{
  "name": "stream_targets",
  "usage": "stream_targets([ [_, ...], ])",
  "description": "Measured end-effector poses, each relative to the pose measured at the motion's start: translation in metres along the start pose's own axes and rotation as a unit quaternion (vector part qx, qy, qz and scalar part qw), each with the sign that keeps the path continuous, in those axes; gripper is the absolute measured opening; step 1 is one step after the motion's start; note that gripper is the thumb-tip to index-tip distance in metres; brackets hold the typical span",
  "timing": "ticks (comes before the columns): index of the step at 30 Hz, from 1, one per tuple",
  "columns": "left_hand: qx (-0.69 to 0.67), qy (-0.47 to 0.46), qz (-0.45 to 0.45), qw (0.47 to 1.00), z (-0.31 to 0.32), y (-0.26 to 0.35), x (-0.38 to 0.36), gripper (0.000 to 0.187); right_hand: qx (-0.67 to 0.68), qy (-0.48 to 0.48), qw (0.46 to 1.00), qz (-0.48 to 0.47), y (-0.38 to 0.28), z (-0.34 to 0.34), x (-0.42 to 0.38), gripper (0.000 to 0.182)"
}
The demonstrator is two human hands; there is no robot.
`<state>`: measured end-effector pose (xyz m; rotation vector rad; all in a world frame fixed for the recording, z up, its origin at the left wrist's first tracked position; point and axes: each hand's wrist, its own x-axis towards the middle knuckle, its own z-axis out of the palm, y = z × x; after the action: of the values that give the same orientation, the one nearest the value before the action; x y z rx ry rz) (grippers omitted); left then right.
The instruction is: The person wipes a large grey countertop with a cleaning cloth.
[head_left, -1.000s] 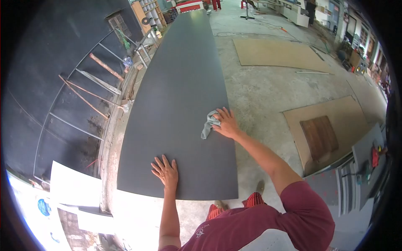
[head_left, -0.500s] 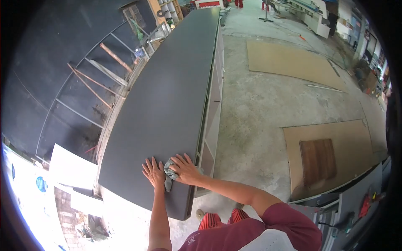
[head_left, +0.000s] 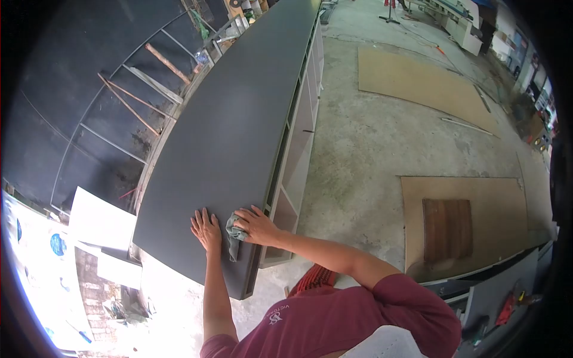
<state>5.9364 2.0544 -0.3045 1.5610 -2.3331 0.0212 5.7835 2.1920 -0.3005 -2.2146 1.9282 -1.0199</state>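
A long dark grey panel point(head_left: 221, 131) forms the top of a cabinet with pale open compartments point(head_left: 287, 209) along its right side. Near the panel's close end, my left hand point(head_left: 207, 231) lies flat on the surface with its fingers spread and nothing in it. Just to its right, my right hand point(head_left: 255, 225) presses a crumpled grey-green cloth point(head_left: 235, 228) against the panel. A loose end of the cloth trails toward me.
Right of the cabinet, a tan board point(head_left: 418, 77) lies on the concrete floor. Closer is another tan board point(head_left: 495, 209) with a brown wooden panel point(head_left: 447, 230) on it. A metal frame point(head_left: 113, 143) stands at the left, and a machine point(head_left: 456, 24) at the back right.
Both hands and the cloth appear slightly farther left and higher in the view. The view itself has shifted, and the cabinet's near end appears farther left.
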Motion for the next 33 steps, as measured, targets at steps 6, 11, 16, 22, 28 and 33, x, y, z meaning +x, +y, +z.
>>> stream_targets([
  [6, 0.036, 0.032, -0.072, 0.996, 0.018, 0.02, 0.006, 0.045, 0.04, 0.104, 0.993, -0.03, 0.047, -0.009, 0.013, 0.046],
  [11, 0.046, 0.021, -0.135, 0.99, 0.024, 0.051, 0.022, 0.047, 0.008, 0.27, 0.956, 0.115, 0.181, -0.056, 0.026, 0.033],
  [16, 0.053, 0.006, -0.147, 0.988, 0.042, 0.088, 0.058, 0.049, 0.373, 0.214, 0.784, 0.448, 0.282, -0.048, 0.01, 0.028],
  [22, 0.022, 0.017, -0.103, 0.994, 0.067, 0.139, 0.132, 0.049, 0.396, -0.292, 0.801, 0.342, 0.189, -0.018, -0.01, 0.061],
  [28, 0.015, 0.021, -0.104, 0.994, 0.083, 0.156, 0.185, 0.048, 0.526, -0.13, 0.771, 0.335, 0.327, -0.025, 0.035, 0.048],
  [33, 0.035, 0.032, -0.101, 0.994, 0.093, 0.158, 0.205, 0.049, 0.573, 0.289, 0.613, 0.461, 0.428, -0.075, 0.117, 0.035],
])
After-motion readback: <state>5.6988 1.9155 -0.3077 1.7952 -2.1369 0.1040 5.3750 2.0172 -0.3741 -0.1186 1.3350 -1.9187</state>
